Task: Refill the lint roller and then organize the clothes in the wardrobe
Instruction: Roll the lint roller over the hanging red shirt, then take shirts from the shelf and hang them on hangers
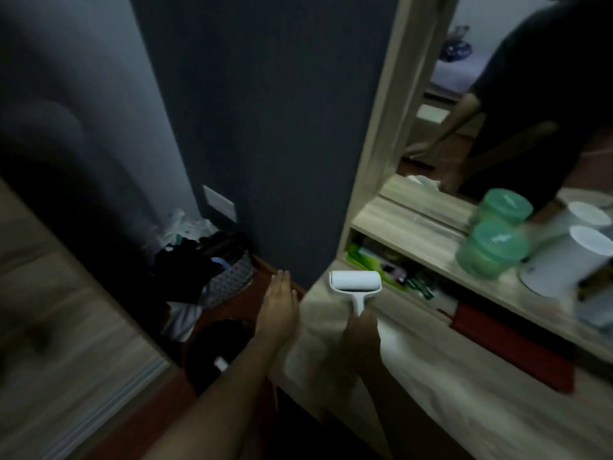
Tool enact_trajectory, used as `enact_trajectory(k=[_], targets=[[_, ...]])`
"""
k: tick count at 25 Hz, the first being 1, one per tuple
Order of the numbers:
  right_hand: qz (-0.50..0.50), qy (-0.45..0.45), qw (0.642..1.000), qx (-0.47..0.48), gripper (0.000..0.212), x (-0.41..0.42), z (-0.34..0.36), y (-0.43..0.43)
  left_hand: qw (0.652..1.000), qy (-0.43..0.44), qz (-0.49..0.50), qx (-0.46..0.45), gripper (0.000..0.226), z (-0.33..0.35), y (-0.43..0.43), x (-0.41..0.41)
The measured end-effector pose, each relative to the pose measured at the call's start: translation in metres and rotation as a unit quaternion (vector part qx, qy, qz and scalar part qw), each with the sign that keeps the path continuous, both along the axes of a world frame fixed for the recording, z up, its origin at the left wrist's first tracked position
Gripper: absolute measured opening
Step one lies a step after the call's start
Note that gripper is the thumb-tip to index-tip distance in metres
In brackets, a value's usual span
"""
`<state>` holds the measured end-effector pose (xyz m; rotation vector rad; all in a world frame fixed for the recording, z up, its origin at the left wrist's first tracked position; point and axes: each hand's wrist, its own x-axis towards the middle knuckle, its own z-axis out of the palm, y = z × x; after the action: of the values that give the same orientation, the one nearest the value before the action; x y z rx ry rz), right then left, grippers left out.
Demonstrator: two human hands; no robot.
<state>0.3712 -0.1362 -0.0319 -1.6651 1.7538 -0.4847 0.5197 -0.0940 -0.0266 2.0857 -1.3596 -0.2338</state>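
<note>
Blurrily, right hand grips lint roller; left hand flat, fingers spread.

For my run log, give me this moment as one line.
right hand: holds lint roller by handle, upright | left hand: open, empty, beside it | roller over dresser top

A wooden shelf carries a green jar and a white container.
</note>
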Motion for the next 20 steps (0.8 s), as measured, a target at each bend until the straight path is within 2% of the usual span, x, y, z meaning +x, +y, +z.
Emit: enact_trajectory(k=[2, 5, 8, 10, 12, 16, 18, 20], targets=[[0.014, 0.031, 0.999, 0.019, 0.043, -0.026, -0.011, -0.004, 0.999, -0.019, -0.031, 0.014, 0.052, -0.028, -0.014, -0.026], [0.101, 0.121, 0.987, 0.035, 0.042, -0.060, -0.028, -0.013, 0.989, -0.014, -0.059, 0.136, 0.064, -0.056, -0.022, -0.062], [0.056, 0.117, 0.990, 0.056, 0.041, -0.076, -0.035, -0.017, 0.976, -0.033, -0.091, 0.193, 0.059, -0.073, -0.029, -0.081], [0.004, 0.116, 0.993, 0.038, 0.033, -0.080, -0.036, -0.018, 0.970, -0.037, -0.104, 0.214, 0.057, -0.080, -0.034, -0.088], [-0.007, 0.122, 0.992, 0.027, 0.032, -0.083, -0.042, -0.021, 0.967, -0.064, -0.099, 0.227, 0.058, -0.087, -0.038, -0.092], [-0.040, 0.156, 0.987, -0.002, 0.039, -0.084, -0.044, -0.023, 0.959, -0.089, -0.103, 0.249, 0.059, -0.088, -0.037, -0.093], [-0.061, 0.142, 0.988, -0.027, 0.048, -0.081, -0.036, -0.023, 0.962, -0.063, -0.107, 0.243, 0.059, -0.079, -0.035, -0.089], [-0.046, 0.117, 0.988, -0.095, 0.045, -0.072, -0.018, -0.025, 0.967, -0.081, -0.094, 0.223, 0.059, -0.059, -0.038, -0.077]])
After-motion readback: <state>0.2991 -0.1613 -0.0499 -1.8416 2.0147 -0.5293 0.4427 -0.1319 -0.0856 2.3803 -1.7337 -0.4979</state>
